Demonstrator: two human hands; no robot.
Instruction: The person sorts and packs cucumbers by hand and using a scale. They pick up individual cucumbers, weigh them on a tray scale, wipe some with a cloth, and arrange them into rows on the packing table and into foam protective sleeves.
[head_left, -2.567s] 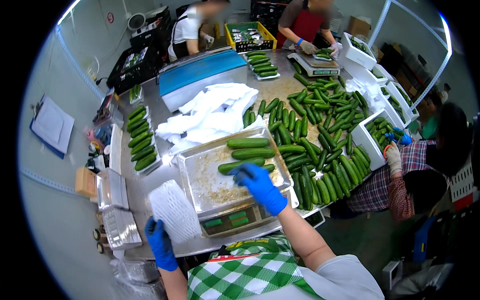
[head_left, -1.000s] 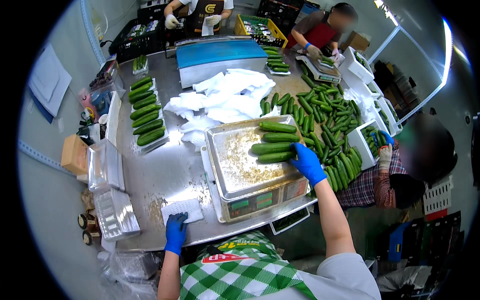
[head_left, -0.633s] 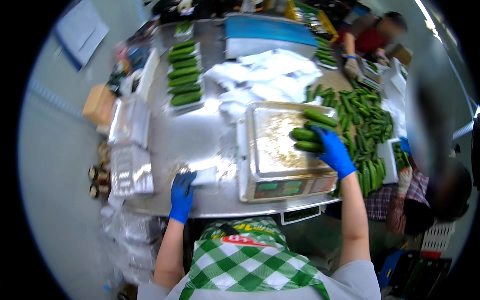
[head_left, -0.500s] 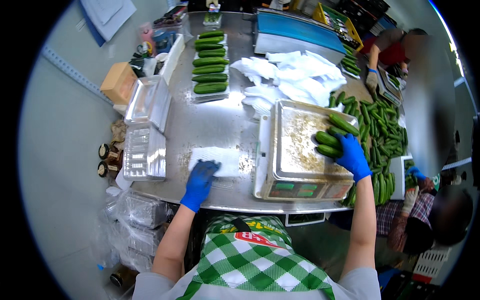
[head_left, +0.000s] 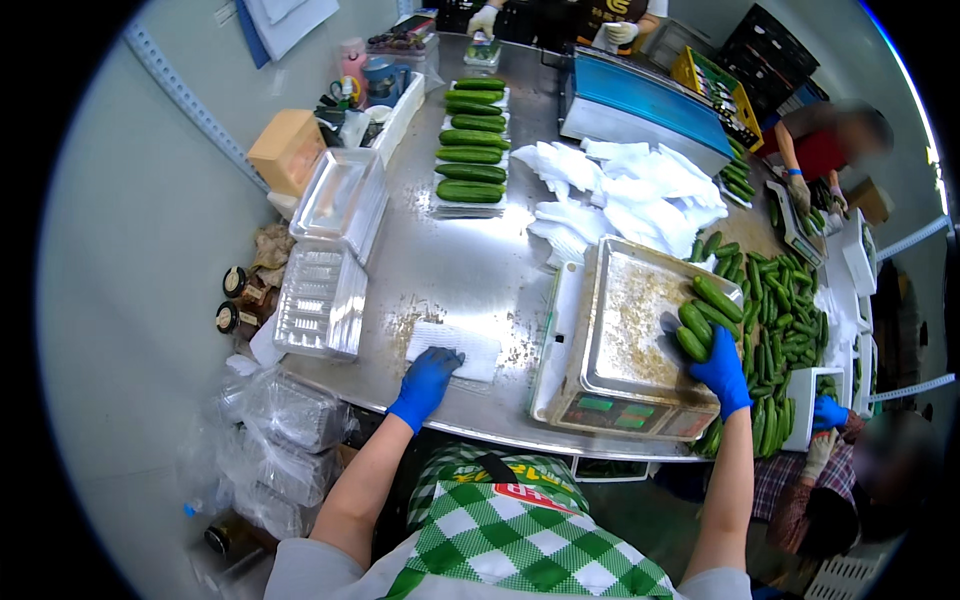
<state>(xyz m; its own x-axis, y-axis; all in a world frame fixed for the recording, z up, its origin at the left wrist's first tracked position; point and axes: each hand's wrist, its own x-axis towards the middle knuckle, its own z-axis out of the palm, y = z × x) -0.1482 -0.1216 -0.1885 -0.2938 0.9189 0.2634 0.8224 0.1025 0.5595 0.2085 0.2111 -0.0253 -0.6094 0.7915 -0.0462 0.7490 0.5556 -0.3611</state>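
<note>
My right hand point(head_left: 722, 376), in a blue glove, is closed around green cucumbers point(head_left: 694, 322) on the metal pan point(head_left: 625, 318) of a weighing scale. Several cucumbers lie side by side there, partly hidden by the fingers. My left hand point(head_left: 426, 386), also blue-gloved, rests with its fingers laid out on a white absorbent pad point(head_left: 470, 350) at the table's near edge. A clear tray edge shows under the pad. Farther up the table, a row of cucumbers point(head_left: 472, 171) lies across white pads on stacked trays.
Clear plastic trays point(head_left: 322, 300) are stacked at the left. White crumpled sheets point(head_left: 650, 190) lie beyond the scale, near a blue-lidded box point(head_left: 650, 100). Loose cucumbers point(head_left: 775, 330) are heaped at the right. Co-workers stand along the right and far sides, one using another scale point(head_left: 797, 228).
The whole view has swung, so the table sits lower and farther right. A co-worker's gloved hands now show at the far end. My right hand stays at the cucumbers, my left on the pad.
</note>
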